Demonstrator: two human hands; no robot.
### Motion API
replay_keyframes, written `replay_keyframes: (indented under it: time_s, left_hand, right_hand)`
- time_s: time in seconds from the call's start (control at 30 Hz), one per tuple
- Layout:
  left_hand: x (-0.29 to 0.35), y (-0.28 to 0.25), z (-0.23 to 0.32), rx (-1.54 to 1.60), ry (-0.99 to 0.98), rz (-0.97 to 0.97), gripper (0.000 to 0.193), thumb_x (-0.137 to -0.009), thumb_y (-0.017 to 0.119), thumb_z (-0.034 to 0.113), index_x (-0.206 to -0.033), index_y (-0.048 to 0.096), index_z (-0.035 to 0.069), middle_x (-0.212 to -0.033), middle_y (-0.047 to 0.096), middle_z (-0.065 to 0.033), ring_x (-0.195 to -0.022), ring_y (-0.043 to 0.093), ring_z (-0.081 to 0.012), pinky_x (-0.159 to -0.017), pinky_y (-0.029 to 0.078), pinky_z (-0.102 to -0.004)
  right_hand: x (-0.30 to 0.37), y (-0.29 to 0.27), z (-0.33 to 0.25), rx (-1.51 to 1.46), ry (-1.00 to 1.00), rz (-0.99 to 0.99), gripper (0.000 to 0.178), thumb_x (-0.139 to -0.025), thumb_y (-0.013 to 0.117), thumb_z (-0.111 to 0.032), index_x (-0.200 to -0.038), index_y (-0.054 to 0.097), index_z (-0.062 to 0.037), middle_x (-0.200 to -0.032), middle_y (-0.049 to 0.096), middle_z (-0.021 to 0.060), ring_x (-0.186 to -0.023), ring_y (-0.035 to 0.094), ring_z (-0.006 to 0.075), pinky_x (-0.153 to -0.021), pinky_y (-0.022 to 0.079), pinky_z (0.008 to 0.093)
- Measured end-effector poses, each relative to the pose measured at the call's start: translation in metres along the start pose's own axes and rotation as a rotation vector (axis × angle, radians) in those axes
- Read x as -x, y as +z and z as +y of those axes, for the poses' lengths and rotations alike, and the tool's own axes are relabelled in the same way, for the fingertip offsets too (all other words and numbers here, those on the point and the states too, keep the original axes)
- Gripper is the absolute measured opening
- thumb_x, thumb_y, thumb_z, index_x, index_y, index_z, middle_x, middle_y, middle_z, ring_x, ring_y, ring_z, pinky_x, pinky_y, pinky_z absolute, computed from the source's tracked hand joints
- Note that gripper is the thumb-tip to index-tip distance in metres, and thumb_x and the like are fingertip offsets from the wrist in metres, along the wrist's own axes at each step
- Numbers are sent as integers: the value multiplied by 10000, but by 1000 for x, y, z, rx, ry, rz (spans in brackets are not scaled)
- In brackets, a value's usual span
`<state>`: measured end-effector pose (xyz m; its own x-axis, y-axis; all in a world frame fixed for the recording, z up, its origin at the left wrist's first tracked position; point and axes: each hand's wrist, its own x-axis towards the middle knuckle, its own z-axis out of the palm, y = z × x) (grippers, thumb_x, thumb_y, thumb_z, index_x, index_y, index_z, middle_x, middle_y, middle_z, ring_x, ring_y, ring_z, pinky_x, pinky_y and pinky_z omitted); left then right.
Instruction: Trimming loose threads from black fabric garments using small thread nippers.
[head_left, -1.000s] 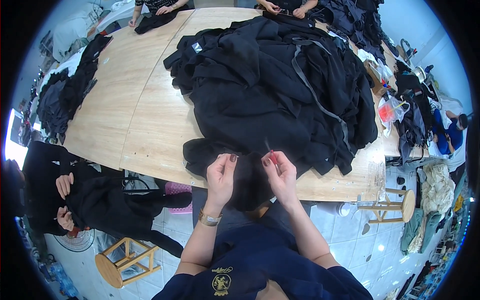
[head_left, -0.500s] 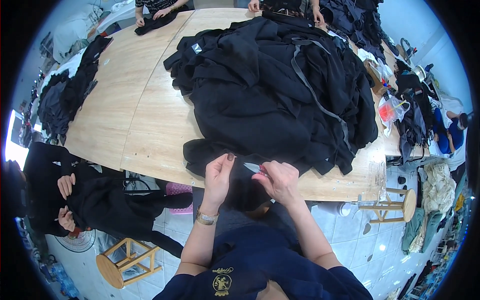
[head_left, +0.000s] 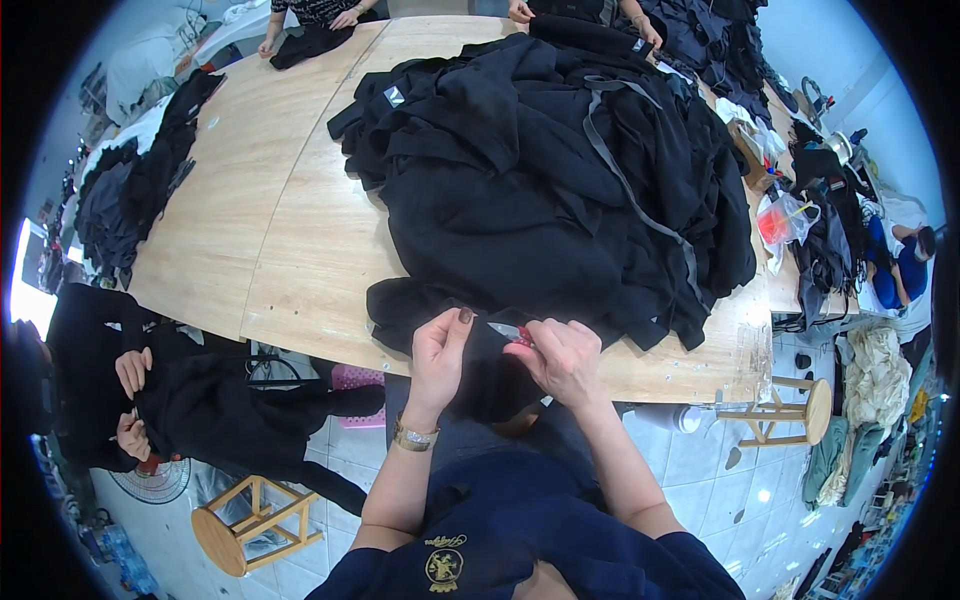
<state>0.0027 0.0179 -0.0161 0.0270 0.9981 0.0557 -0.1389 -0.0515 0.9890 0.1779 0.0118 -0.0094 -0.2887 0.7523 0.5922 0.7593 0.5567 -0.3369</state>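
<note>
Beside a pale wooden table [head_left: 315,250], the left hand [head_left: 437,355] pinches black cloth [head_left: 488,380] at the near edge, while the right hand [head_left: 566,358] clasps a red-handled blade [head_left: 504,331]; beyond lie heaped black garments [head_left: 500,225], then a co-worker [head_left: 315,12].

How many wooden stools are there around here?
2: one wooden stool at lower left, the other stool at right, near the table's right-hand corner. More may be hidden under the table.
</note>
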Motion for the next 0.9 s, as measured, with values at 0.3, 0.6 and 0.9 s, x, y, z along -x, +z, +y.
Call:
replay_keyframes:
  time_s: [0.3, 0.6, 0.9]
  left_hand:
    - [0, -2, 1, -81, 17, 8, 296, -957, 508, 204, -772, 563, -21, -667, 482, 20, -638, 398, -51, -583, 337, -226]
    - [-1, -3, 4, -129, 15, -20, 294, -952, 512, 194, -778, 563, -36, -663, 469, -2, -642, 402, -66, -592, 343, -234]
    - [0, -1, 1, -146, 39, 4, 270, -944, 520, 173, -790, 570, -42, -665, 485, -21, -640, 424, -86, -593, 354, -243]
  right_hand:
    - [1, 3, 5, -99, 49, -41, 318, -791, 646, -389, -795, 586, -77, -642, 556, 16, -540, 548, 187, -513, 390, 287]
    - [-7, -6, 5, -111, 29, -114, 292, -759, 688, -328, -804, 592, -56, -665, 585, 41, -556, 558, 213, -536, 406, 307]
    - [-4, 6, -5, -910, 674, 33, 113, -846, 644, -104, -882, 577, -20, -611, 481, -35, -536, 417, 31, -501, 344, 190]
